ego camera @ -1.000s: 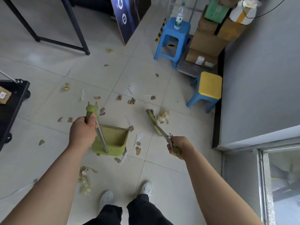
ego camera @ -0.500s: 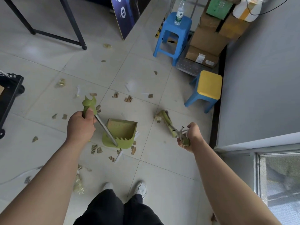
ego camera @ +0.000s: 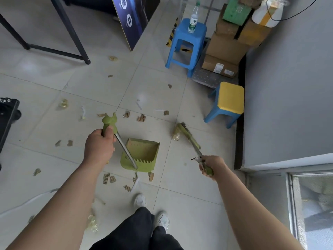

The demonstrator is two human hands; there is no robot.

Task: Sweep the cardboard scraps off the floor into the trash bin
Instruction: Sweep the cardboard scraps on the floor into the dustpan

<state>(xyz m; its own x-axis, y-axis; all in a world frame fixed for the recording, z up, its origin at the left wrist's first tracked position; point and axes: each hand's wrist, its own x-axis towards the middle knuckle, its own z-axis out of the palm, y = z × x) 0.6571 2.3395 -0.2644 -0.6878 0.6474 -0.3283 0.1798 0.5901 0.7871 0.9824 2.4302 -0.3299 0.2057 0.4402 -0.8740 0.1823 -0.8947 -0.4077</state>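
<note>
Left hand: fist clamped around the green grip at the top of the dustpan handle; metal shaft slopes down and away to the right of the fist.
Dustpan: green, resting on the floor tiles just right of and below the left hand, open mouth facing away from the feet, comb teeth along the near edge.
Right hand: fingers wrapped tight around the green end of the broom handle; shaft runs up and to the left from the hand.
Broom head: low at the floor, well ahead of the right hand, touching a crumpled clear wrapper.
Cardboard scraps near the dustpan: several pieces on the tile directly below the left hand and just behind the pan's near edge.
Cardboard scraps farther out: small cluster on the floor beyond the left hand, ahead of the dustpan.
Other scraps: two pieces left of the left hand, well apart from the pan.
Yellow-topped stool: beyond and right of the right hand, beside the wall.
Blue stool: farther off, carrying a water bottle.
Trash bin: not identifiable.
</note>
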